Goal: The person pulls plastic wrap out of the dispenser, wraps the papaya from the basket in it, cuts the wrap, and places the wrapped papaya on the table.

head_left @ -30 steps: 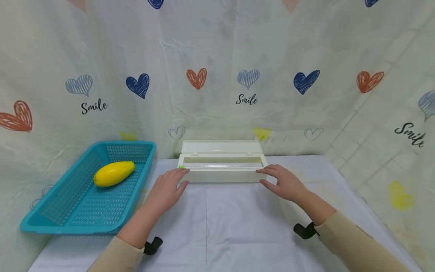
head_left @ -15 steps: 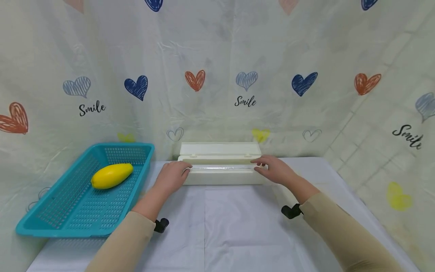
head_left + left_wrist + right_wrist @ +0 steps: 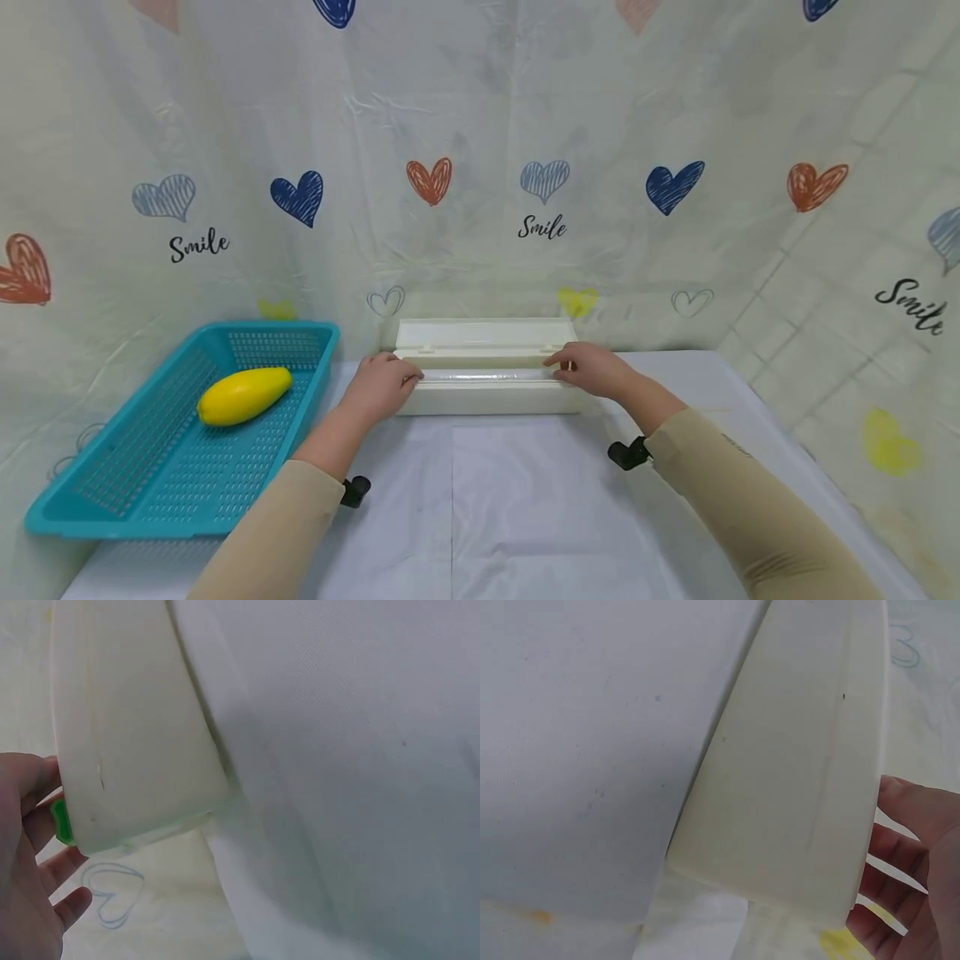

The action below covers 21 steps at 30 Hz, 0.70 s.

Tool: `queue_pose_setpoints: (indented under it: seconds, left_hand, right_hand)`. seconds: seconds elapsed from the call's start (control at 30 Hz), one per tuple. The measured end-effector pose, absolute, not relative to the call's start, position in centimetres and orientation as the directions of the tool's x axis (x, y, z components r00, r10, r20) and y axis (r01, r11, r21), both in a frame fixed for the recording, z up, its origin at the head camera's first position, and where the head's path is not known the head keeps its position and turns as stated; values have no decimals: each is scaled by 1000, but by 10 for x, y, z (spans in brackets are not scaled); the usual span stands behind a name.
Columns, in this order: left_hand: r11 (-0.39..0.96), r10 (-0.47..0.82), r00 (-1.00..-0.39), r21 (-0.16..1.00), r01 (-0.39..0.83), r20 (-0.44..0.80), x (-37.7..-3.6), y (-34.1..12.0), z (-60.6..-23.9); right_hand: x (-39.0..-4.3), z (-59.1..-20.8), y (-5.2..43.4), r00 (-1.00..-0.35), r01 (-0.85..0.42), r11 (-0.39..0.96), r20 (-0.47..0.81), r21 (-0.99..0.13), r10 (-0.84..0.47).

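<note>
A long white cling film dispenser (image 3: 487,401) stands at the back of the table with its lid (image 3: 483,332) raised. A strip of clear cling film (image 3: 483,376) lies across its opening. At the left end my left hand (image 3: 377,390) has its fingers curled over the top edge, thumb and fingertips pinching at the film. My right hand (image 3: 595,372) pinches at the right end with thumb and forefinger. A green slider (image 3: 62,823) sits by the left fingers in the left wrist view. In the right wrist view, the dispenser's rim partly hides the right fingertips.
To the left stands a blue perforated basket (image 3: 300,467) with a yellow papaya-like fruit (image 3: 244,397) in it. A white cloth (image 3: 517,508) covers the table. Behind the dispenser hangs a curtain (image 3: 480,100) printed with hearts.
Both hands have moved from the dispenser's front edge up over its opening. Their fingers have drawn together at the film, and the right hand has shifted inward to the left.
</note>
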<state>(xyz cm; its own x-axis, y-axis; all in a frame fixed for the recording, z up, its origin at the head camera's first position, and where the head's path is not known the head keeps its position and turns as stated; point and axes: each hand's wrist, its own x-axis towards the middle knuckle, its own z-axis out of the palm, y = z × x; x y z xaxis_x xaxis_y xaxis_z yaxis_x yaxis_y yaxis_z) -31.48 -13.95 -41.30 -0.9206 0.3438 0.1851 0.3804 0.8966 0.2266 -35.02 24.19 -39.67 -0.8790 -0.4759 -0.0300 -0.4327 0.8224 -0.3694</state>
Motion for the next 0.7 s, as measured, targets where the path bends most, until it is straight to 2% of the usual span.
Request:
queue_pose_setpoints:
  seconds: [0.27, 0.7]
  left_hand:
    - [899, 345, -930, 238, 367, 131, -319, -140, -410]
    - [907, 327, -942, 252, 336, 80, -323, -137, -406]
  right_hand:
    - [-352, -397, 236, -867, -482, 819, 32, -310, -498]
    - [-356, -402, 235, -923, -358, 825, 29, -438, -385]
